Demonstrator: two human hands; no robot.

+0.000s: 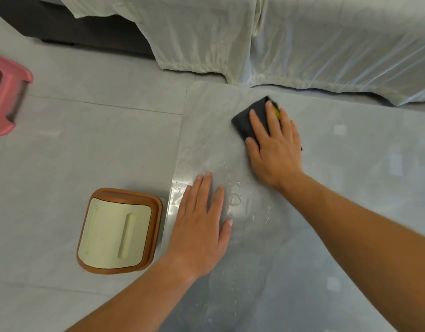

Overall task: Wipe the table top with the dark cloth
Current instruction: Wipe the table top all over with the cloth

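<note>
My right hand (273, 142) presses the dark cloth (251, 117) flat; my left hand (202, 224) braces open on the table (338, 212). I should sweep firmly toward the water droplets (235, 198).

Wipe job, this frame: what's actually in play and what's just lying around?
In play: dark cloth, right hand pressing it flat, table top, water drops on it, left hand flat on the table top.
Lying about: brown-rimmed cream object on the floor, pink object at the left edge, pale sheet draped behind the table.
</note>
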